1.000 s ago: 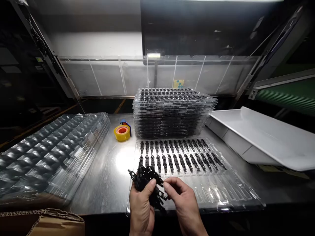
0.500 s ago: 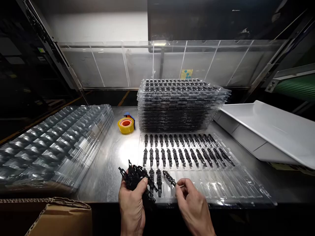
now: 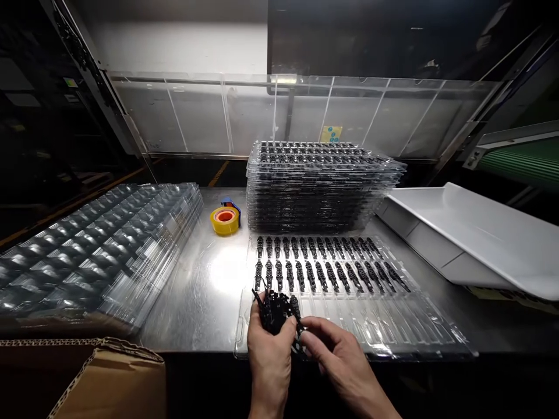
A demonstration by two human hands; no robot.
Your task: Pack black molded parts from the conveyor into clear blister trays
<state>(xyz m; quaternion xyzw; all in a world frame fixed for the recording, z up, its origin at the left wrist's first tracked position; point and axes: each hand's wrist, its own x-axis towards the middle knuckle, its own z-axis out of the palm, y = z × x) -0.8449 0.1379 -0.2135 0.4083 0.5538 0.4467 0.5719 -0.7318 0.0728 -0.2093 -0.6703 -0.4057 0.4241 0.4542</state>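
My left hand (image 3: 271,355) is closed round a bunch of black perforated plastic parts (image 3: 274,311), held over the front left of a clear plastic tray (image 3: 349,320). My right hand (image 3: 338,352) is at the right edge of this bunch, thumb and fingertips pinched on one black part there; most of that part is hidden. Two back rows of the tray hold similar parts (image 3: 321,276) lying in slots. In the front row one part (image 3: 294,304) shows just beyond the bunch, while my left hand covers the slots left of it. Bare slots lie to the right.
Behind the tray rises a tall stack of filled clear trays (image 3: 323,198). A stack of clear trays (image 3: 96,250) stands left, with yellow tape (image 3: 225,221) between. A white bin (image 3: 480,233) is at right, a cardboard box (image 3: 109,378) at front left.
My left hand has moved right with the bunch. The part my right hand held now lies in a front-row slot, and that hand has come to the bunch's edge.
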